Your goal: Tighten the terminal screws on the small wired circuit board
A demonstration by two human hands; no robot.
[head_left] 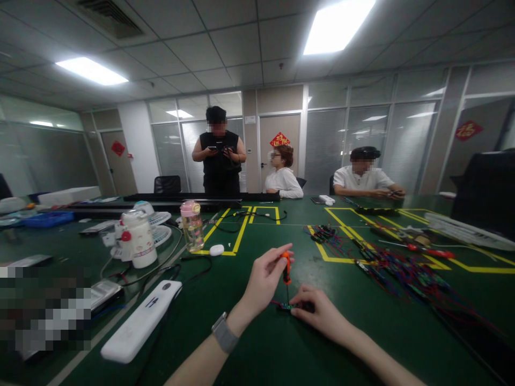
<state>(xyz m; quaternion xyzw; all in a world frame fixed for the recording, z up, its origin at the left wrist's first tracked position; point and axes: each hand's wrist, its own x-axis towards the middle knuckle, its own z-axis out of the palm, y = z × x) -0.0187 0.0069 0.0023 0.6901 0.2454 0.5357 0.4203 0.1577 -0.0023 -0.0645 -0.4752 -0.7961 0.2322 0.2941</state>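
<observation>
My left hand, with a watch on the wrist, grips the orange and black handle of a screwdriver. The screwdriver stands upright, its thin shaft pointing down at a small green circuit board on the table. Whether the tip sits in a screw is too small to tell. My right hand pinches the right end of that board with thumb and fingers and steadies it against the tabletop. Red wire runs out from the board's left end. My right fingers partly cover the board.
A heap of circuit boards with red and blue wires spreads over the right side. At left are a white power bank-like bar, a white jug and a pink-lidded bottle. Three people are across the green table.
</observation>
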